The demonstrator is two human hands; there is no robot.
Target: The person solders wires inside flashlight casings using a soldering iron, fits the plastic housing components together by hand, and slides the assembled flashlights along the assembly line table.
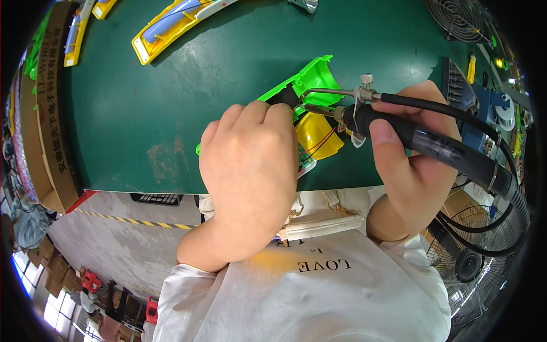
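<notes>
We find the right hand (401, 162) pinching the soldering iron (439, 145) between thumb and fingers, its tip (310, 108) at the green housing (320, 80), which lies on the counter (125, 131) toward the front edge. The left hand (249, 151) curls over part of the housing; we cannot tell what its fingers pinch. We advise bracing the housing firmly, bringing tip and feed nozzle (327, 91) together briefly, and sparing the red wires (323, 140) and yellow shell (312, 130) the heat.
</notes>
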